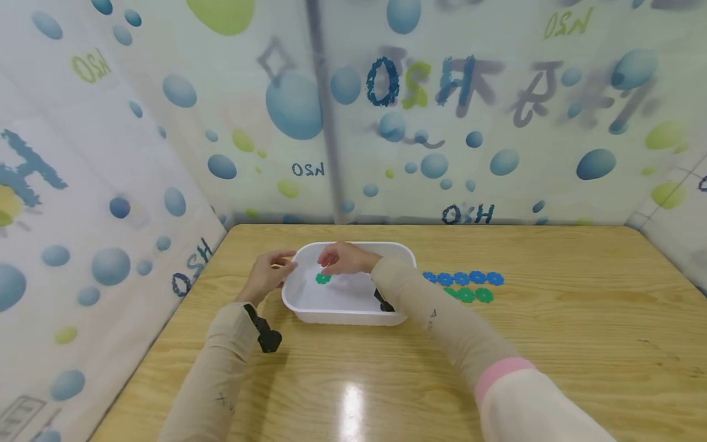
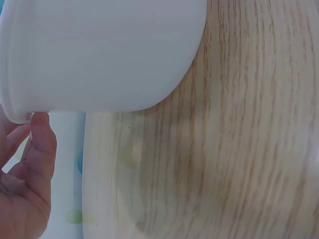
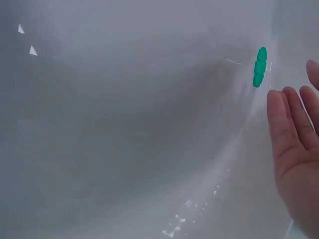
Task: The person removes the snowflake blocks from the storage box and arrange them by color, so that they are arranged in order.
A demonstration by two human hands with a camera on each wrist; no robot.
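A white plastic basin stands on the wooden table. My left hand holds its left rim, with fingertips and thumb right at the edge; in the left wrist view that hand has a fingertip under the rim lip. My right hand reaches inside the basin, fingers extended and nothing between them. Just below its fingertips is a green flower-shaped plastic piece. From the right wrist, the green piece appears edge-on, a small gap from the fingers.
Right of the basin lie a row of several blue flower-shaped pieces and a shorter row of green ones, partly hidden by the right sleeve. Behind the table hangs a patterned curtain; another covers the left side.
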